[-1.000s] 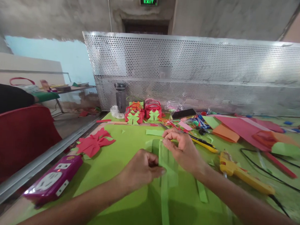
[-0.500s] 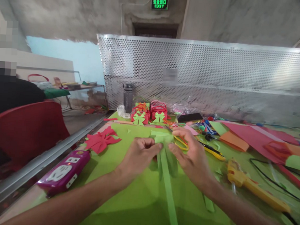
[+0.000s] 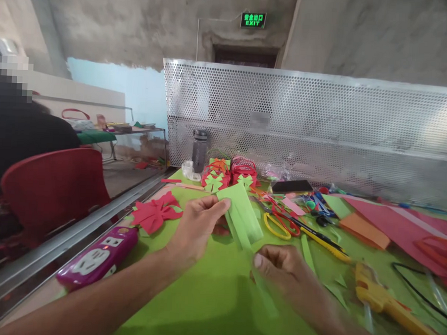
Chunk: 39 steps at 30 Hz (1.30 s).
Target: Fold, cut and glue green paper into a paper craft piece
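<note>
Pinched in my left hand (image 3: 202, 221) is the left edge of a light green folded paper (image 3: 242, 213), lifted over the green table surface (image 3: 188, 304). From the folded piece a long green strip (image 3: 264, 293) runs down toward the right, its lower end blurred. My right hand (image 3: 278, 268) is closed on this strip, thumb on top, just below the folded part. A red paper shape (image 3: 158, 211) lies left of my left hand. Beyond the right hand are yellow-handled scissors (image 3: 276, 226), red-handled scissors (image 3: 289, 223) and a yellow cutter (image 3: 326, 243).
A purple power strip (image 3: 97, 258) lies at the left edge and a yellow glue gun (image 3: 391, 298) at the right. Small red baskets (image 3: 244, 173), a bottle (image 3: 199, 151) and a phone (image 3: 292, 186) stand or lie behind. A person (image 3: 25, 124) sits left.
My right hand has moved down from the folded paper's top onto the strip. The folded paper is now raised and tilted in my left hand. The view has shifted slightly left.
</note>
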Each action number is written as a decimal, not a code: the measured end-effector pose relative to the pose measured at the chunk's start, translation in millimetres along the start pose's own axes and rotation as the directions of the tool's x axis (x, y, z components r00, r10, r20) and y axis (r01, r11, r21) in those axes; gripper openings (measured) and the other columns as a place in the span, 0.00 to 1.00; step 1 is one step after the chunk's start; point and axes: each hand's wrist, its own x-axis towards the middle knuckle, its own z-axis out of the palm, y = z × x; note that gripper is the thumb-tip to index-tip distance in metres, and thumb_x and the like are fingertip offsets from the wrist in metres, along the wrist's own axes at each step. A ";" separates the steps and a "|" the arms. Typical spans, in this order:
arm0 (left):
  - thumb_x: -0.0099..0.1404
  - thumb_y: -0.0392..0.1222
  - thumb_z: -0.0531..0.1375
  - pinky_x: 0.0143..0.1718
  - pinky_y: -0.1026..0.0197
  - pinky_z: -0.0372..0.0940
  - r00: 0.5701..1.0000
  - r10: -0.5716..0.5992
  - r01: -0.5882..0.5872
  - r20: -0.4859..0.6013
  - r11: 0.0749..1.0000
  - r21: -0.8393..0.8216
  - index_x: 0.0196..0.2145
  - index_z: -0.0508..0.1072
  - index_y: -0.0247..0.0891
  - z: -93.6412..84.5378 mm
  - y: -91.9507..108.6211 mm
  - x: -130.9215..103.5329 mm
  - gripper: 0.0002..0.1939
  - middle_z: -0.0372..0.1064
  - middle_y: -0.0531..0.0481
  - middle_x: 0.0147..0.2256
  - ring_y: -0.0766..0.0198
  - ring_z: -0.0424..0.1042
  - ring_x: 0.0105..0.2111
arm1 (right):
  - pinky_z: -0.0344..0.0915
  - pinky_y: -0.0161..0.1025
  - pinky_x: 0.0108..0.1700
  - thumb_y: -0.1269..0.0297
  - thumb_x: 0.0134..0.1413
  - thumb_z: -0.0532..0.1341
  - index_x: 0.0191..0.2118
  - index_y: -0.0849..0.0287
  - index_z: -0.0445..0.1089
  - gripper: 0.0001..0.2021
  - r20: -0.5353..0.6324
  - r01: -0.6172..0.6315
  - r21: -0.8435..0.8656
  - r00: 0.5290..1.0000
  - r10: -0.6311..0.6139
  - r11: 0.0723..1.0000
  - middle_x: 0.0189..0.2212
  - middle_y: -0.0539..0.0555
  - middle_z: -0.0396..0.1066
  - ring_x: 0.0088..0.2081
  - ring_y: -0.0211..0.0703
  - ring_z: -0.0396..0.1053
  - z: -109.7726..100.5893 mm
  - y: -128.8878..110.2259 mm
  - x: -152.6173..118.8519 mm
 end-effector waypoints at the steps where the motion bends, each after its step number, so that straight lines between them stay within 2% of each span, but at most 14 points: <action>1: 0.51 0.44 0.64 0.18 0.66 0.65 1.000 -0.005 0.006 0.005 1.000 -0.016 0.24 0.69 0.32 0.2 0.2 -0.3 0.12 0.64 0.55 0.17 0.65 0.69 0.19 | 0.42 0.33 0.20 0.45 0.46 0.57 0.18 0.60 0.60 0.22 0.023 -0.025 0.036 0.999 0.024 0.999 0.14 0.44 0.50 0.18 0.30 0.45 1.0 -1.1 -0.5; 3: 0.51 0.44 0.64 0.18 0.66 0.65 1.000 -0.016 0.017 0.019 0.999 -0.050 0.24 0.69 0.32 0.5 0.4 -0.4 0.11 0.66 0.54 0.18 0.65 0.70 0.19 | 0.43 0.33 0.20 0.50 0.46 0.58 0.19 0.61 0.63 0.19 0.044 -0.053 0.083 0.998 0.050 0.995 0.14 0.44 0.52 0.17 0.30 0.46 2.0 -2.5 -1.0; 7: 0.50 0.41 0.65 0.16 0.67 0.66 0.999 -0.041 0.044 0.028 0.992 -0.116 0.24 0.69 0.32 0.6 1.3 1.0 0.10 0.71 0.51 0.20 0.66 0.70 0.18 | 0.44 0.32 0.20 0.57 0.48 0.58 0.18 0.60 0.63 0.15 -0.016 -0.038 0.076 0.999 0.039 0.996 0.13 0.44 0.55 0.17 0.30 0.46 1.3 -1.6 1.1; 16: 0.50 0.38 0.65 0.15 0.67 0.67 0.996 -0.076 0.082 0.044 0.982 -0.169 0.25 0.71 0.32 -1.6 0.4 4.7 0.08 0.72 0.50 0.20 0.65 0.71 0.18 | 0.47 0.32 0.21 0.61 0.48 0.57 0.17 0.60 0.64 0.13 -0.067 -0.001 0.056 0.998 0.005 0.998 0.14 0.46 0.61 0.17 0.30 0.49 -1.7 0.9 5.7; 21: 0.50 0.39 0.66 0.16 0.66 0.67 0.997 -0.067 0.074 0.046 0.982 -0.175 0.26 0.70 0.32 -1.8 -0.5 4.2 0.09 0.72 0.51 0.21 0.66 0.71 0.18 | 0.46 0.32 0.21 0.62 0.47 0.59 0.17 0.60 0.66 0.12 -0.066 0.002 0.160 0.998 0.009 0.987 0.14 0.46 0.62 0.17 0.30 0.48 1.1 0.8 6.2; 24: 0.49 0.40 0.66 0.17 0.66 0.68 0.998 -0.035 0.042 0.047 0.986 -0.163 0.27 0.70 0.32 -1.5 -1.0 1.8 0.10 0.72 0.50 0.22 0.66 0.71 0.18 | 0.49 0.32 0.22 0.63 0.44 0.62 0.19 0.61 0.68 0.09 -0.073 -0.012 0.259 0.997 0.031 0.966 0.15 0.46 0.63 0.17 0.30 0.51 3.5 3.3 8.3; 27: 0.49 0.41 0.66 0.17 0.66 0.68 0.998 -0.034 0.041 0.049 0.987 -0.155 0.26 0.69 0.32 0.1 -1.6 -1.1 0.11 0.72 0.51 0.21 0.66 0.71 0.19 | 0.52 0.32 0.24 0.62 0.40 0.65 0.22 0.60 0.69 0.08 -0.108 -0.037 0.381 0.991 0.084 0.924 0.18 0.47 0.67 0.20 0.31 0.56 5.8 5.3 10.3; 32: 0.49 0.40 0.66 0.18 0.66 0.68 0.998 -0.029 0.036 0.048 0.987 -0.156 0.24 0.67 0.33 3.9 -2.8 -3.7 0.12 0.72 0.52 0.21 0.67 0.71 0.18 | 0.53 0.34 0.27 0.58 0.31 0.70 0.21 0.61 0.71 0.13 -0.135 -0.030 0.564 0.983 0.128 0.826 0.19 0.49 0.68 0.22 0.33 0.58 10.4 6.1 10.9; 39: 0.49 0.41 0.66 0.18 0.66 0.67 0.999 -0.028 0.034 0.043 0.989 -0.141 0.25 0.67 0.33 3.8 -3.3 -3.7 0.12 0.72 0.51 0.21 0.66 0.71 0.19 | 0.51 0.34 0.27 0.56 0.33 0.69 0.17 0.61 0.69 0.14 -0.150 -0.015 0.556 0.982 0.118 0.831 0.16 0.48 0.64 0.21 0.33 0.55 12.9 8.8 9.9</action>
